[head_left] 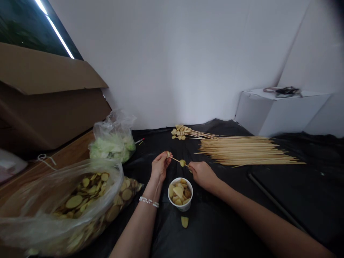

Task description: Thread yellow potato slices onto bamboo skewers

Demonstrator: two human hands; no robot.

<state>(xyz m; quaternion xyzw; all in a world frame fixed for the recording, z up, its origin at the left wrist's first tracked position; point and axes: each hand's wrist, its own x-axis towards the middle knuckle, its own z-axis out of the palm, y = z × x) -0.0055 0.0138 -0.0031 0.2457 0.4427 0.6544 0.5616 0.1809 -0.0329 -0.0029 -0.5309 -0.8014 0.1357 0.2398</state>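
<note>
My right hand [202,174] is closed round a thin wooden skewer [175,159], which slants up to the left. A pale slice [182,163], apparently potato, is threaded on it just beyond my right fingers. At the skewer's far end my left hand [160,165] pinches another potato slice [168,154]. Below and between the hands stands a white cup [171,196] filled with cut potato pieces [179,191]. One loose potato slice [184,221] lies in front of the cup on the black sheet [215,229].
Finished-looking skewers with slices [180,132] lie at the back, beside a wide row of bare skewers [247,150]. On the left sit an open plastic bag of slices [80,199], a bag of pale green vegetable [113,145] and a cardboard box [53,114]. A white box [268,111] stands back right.
</note>
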